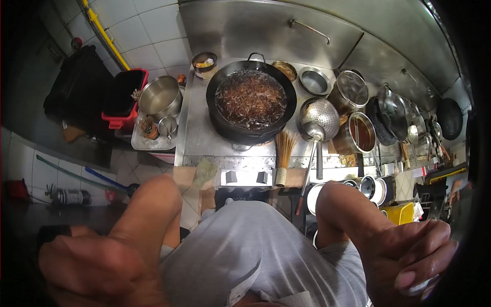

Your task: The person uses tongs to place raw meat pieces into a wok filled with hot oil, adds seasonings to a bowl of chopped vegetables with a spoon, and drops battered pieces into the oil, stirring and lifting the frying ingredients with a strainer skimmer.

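Both my arms are bent, with my hands raised close to the camera at the lower corners. My left hand (92,261) is curled closed at the lower left, partly in shadow. A black object (53,234) shows at its fingers, too dark to name. At the lower right my right hand (422,253) has its fingers curled in. A small greyish, shiny patch shows under its fingertips, and I cannot make out what it is. Ahead, away from both hands, a large black wok (215,110) stands on the steel stove, with brown food (251,97) bubbling in dark liquid.
Right of the wok are a bamboo brush (285,151), a perforated ladle (318,118), a pot of reddish-brown sauce (361,134) and a round metal pan (314,81). At left stand a steel pot (159,97) and a red-rimmed bin (125,94). A cloth (205,173) lies at the stove's front edge.
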Demonstrator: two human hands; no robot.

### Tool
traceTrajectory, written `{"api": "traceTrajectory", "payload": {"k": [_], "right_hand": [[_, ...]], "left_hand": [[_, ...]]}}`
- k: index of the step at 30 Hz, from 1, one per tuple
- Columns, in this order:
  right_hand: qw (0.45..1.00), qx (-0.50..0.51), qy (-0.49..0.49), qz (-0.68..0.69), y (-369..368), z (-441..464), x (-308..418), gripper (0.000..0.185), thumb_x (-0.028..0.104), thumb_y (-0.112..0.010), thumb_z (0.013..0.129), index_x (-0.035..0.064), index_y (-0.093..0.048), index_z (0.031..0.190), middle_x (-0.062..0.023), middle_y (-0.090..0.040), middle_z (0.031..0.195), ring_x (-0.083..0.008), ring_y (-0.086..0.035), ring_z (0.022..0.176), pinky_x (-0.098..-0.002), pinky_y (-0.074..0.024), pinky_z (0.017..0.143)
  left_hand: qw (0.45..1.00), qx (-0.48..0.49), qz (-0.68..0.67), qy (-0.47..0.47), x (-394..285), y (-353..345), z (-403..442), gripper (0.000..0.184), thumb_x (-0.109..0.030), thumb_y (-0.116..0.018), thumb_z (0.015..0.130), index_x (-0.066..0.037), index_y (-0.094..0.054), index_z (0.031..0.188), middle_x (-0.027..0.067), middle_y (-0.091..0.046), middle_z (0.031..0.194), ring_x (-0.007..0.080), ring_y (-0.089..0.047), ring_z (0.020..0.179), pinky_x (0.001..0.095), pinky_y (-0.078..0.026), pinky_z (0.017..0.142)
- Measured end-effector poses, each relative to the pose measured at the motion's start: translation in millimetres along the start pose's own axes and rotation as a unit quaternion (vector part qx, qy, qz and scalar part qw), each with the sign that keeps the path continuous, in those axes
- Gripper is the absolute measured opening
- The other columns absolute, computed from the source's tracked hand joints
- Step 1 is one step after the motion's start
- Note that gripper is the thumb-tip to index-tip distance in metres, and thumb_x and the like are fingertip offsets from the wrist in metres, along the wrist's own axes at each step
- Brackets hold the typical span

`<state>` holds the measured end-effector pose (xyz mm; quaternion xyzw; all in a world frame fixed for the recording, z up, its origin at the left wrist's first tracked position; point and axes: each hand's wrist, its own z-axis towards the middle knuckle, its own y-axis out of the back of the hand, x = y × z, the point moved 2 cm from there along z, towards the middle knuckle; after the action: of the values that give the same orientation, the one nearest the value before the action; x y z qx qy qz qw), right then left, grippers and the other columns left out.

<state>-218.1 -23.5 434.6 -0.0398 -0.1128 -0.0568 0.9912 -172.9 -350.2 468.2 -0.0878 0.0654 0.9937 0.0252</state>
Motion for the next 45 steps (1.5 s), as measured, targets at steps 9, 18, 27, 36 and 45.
{"api": "traceTrajectory", "payload": {"k": [9, 18, 27, 36, 45], "right_hand": [[0.97, 0.132, -0.027, 0.2, -35, 24, -9, 0.018, 0.012, -0.062, 0.089, 0.0144, -0.052, 0.075, 0.0035, -0.046, 0.076, -0.0079, -0.039, 0.071, -0.0285, -0.03, 0.072], [0.965, 0.175, -0.035, 0.191, -48, 37, -9, 0.007, 0.012, -0.061, 0.092, 0.0125, -0.055, 0.094, 0.0037, -0.051, 0.077, -0.0079, -0.045, 0.071, -0.0276, -0.0342, 0.07], [0.965, 0.179, -0.033, 0.187, -55, 41, -12, 0.019, 0.013, -0.06, 0.094, 0.0106, -0.058, 0.114, 0.0039, -0.056, 0.078, -0.0079, -0.052, 0.071, -0.0267, -0.0385, 0.068], [0.89, -0.058, 0.18, 0.416, -72, 34, -37, 0.03, 0.008, -0.064, 0.091, 0.009, -0.06, 0.121, 0.0056, -0.058, 0.076, -0.0064, -0.053, 0.066, -0.0256, -0.0408, 0.066], [0.724, -0.22, 0.362, 0.545, -96, 61, -23, 0.026, 0.002, -0.064, 0.088, 0.0072, -0.058, 0.113, 0.007, -0.062, 0.089, -0.0014, -0.059, 0.068, -0.0212, -0.039, 0.059]], "left_hand": [[1.0, -0.005, 0.003, -0.006, -1, 1, -1, 0.008, -0.022, -0.055, 0.1, -0.015, -0.052, 0.096, 0.0021, -0.057, 0.076, 0.011, -0.056, 0.057, 0.0262, -0.046, 0.051], [1.0, -0.007, 0.001, -0.013, 0, 4, 1, 0.008, -0.021, -0.056, 0.099, -0.014, -0.052, 0.096, 0.0012, -0.057, 0.076, 0.0104, -0.057, 0.058, 0.0256, -0.046, 0.051], [1.0, -0.005, 0.011, -0.018, 7, 6, 4, 0.007, -0.019, -0.057, 0.098, -0.013, -0.052, 0.096, 0.0003, -0.057, 0.075, 0.0098, -0.057, 0.059, 0.025, -0.046, 0.052], [0.993, -0.008, 0.051, -0.111, 8, 3, 14, 0.007, -0.018, -0.058, 0.098, -0.013, -0.053, 0.096, -0.0007, -0.057, 0.075, 0.0092, -0.058, 0.06, 0.0244, -0.047, 0.053], [0.956, -0.023, 0.163, -0.245, -11, 9, 15, 0.007, -0.013, -0.056, 0.097, -0.008, -0.056, 0.093, -0.0048, -0.057, 0.083, 0.007, -0.06, 0.069, 0.023, -0.047, 0.059]]}}
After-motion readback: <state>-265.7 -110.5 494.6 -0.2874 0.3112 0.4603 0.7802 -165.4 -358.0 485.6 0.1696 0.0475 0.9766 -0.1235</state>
